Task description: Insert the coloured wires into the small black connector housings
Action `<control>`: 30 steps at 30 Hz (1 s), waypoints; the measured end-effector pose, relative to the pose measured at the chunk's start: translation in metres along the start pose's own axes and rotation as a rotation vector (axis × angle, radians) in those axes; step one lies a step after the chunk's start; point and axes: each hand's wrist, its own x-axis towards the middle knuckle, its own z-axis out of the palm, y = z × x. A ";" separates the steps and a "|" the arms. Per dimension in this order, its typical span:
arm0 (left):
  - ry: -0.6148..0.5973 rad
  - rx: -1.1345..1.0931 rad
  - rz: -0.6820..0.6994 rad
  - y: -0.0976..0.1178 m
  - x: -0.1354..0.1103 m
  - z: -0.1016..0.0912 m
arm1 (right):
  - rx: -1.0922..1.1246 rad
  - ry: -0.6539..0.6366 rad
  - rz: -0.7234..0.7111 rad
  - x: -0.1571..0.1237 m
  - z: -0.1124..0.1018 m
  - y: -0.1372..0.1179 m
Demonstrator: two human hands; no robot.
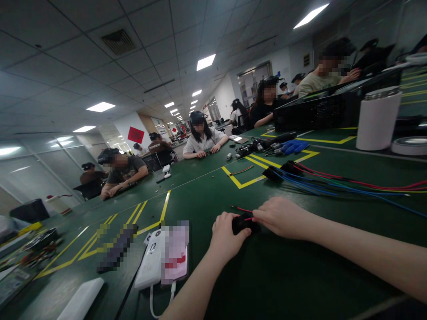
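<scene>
My left hand (228, 238) is closed round a small black block-like part (240, 223) on the green table, its exact kind hard to make out. Just to the right, my right hand (278, 216) pinches a red wire (245, 210) at the black part. The wire's free end points left, past my fingers. Beyond my right hand lie similar black parts (275, 173) with blue wires (308, 181) and red wires (353, 181) running off to the right. Part of the held block is hidden by my fingers.
A white power bank (151, 258) and a phone (175, 253) with a cable lie left of my left arm. Blue-handled pliers (292, 146) and other tools sit farther back. A pale cup (378, 118) and a tape roll (410, 145) stand at right. Other people sit round the table.
</scene>
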 end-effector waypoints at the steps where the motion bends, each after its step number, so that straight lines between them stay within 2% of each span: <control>1: -0.003 -0.001 -0.003 0.001 0.000 0.000 | -0.016 0.028 -0.005 0.000 0.001 0.001; 5: -0.009 0.001 -0.009 0.002 0.000 -0.002 | -0.060 0.067 -0.003 0.001 0.004 0.002; 11: -0.013 -0.011 -0.017 -0.001 0.002 -0.002 | -0.018 -0.073 0.050 0.002 0.001 0.001; 17: -0.008 0.008 -0.020 0.000 0.002 -0.001 | -0.114 0.098 -0.028 0.002 0.003 0.003; 20: -0.014 0.014 -0.018 0.000 0.001 -0.001 | -0.149 0.132 -0.021 0.003 0.004 0.003; 26: -0.022 0.006 -0.024 0.000 0.001 -0.003 | -0.022 -0.076 0.066 0.005 0.002 0.003; 28: -0.030 0.003 -0.035 0.000 0.001 -0.003 | -0.013 -0.090 0.061 0.005 0.001 0.004; 30: -0.034 0.006 -0.039 0.001 0.001 -0.003 | -0.052 -0.049 0.032 0.005 0.000 0.004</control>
